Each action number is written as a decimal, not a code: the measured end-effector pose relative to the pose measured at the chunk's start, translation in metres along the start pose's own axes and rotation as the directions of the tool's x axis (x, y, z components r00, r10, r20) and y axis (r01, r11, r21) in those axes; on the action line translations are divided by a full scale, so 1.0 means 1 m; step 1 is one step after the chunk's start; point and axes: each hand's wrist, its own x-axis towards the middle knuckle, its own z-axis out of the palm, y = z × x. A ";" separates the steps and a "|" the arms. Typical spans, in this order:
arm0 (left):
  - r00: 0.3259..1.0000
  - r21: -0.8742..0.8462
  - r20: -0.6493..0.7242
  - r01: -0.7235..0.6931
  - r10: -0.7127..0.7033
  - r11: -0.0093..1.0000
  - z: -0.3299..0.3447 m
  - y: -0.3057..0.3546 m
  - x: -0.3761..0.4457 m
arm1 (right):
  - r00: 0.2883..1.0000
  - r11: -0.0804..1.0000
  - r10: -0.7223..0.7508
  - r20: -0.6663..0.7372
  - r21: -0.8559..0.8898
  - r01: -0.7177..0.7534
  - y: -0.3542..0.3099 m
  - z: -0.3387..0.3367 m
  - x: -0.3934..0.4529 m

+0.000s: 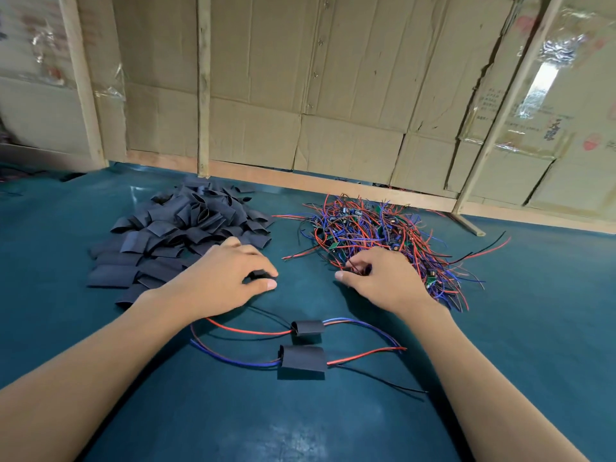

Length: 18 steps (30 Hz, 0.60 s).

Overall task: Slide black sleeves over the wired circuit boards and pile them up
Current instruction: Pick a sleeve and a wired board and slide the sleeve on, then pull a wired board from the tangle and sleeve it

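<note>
On the smooth teal mat (500, 328), the left hand (220, 278) pinches a flattened matte black sleeve (259, 274) beside the sleeve heap (186, 228); the right hand (383, 278) curls into the tangled wired boards (376, 228); two sleeved boards (301, 358) lie nearer

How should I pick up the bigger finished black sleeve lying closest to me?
Pinch the flat black sleeve across its near and far long edges, coming straight down from above. It lies flat on the teal table, and red, blue and black wires leave both short ends, so those ends are crowded.
</note>
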 end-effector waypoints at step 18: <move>0.974 -0.280 -0.032 0.208 -0.226 0.937 0.005 0.001 0.003 | 0.825 0.981 -0.192 -0.532 -0.081 0.176 -0.040 0.014 0.024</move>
